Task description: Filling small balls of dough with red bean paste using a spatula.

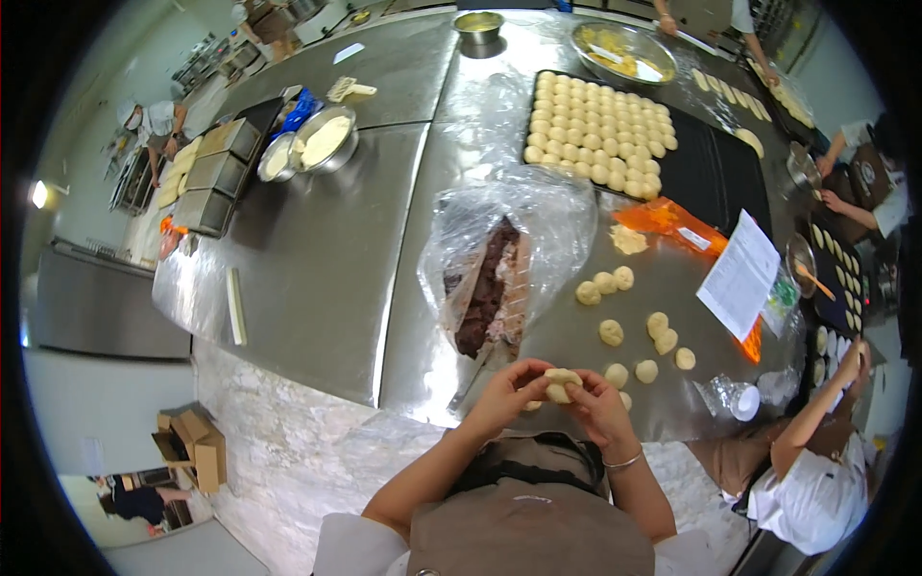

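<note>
A pale piece of dough (pixel 561 385) is pinched between the fingers of both my hands, close to my apron at the table's near edge. My left hand (pixel 507 396) grips it from the left and my right hand (pixel 601 411) from the right. Just beyond them, a dark reddish-brown paste (pixel 488 288) lies in an opened clear plastic bag (pixel 557 226). Several loose dough balls (pixel 611 332) are scattered on the steel table to the right of the bag. A crumbly yellowish lump (pixel 629 240) sits farther back.
A black tray (pixel 715 168) holds rows of dough balls. Right of the bag lie an orange plastic bag (pixel 663 223), a paper sheet (pixel 740 274) and a clear cup (pixel 741 401). Metal bowls (pixel 328 144) stand far left. Co-workers surround the table; one person (pixel 807 470) is close at my right.
</note>
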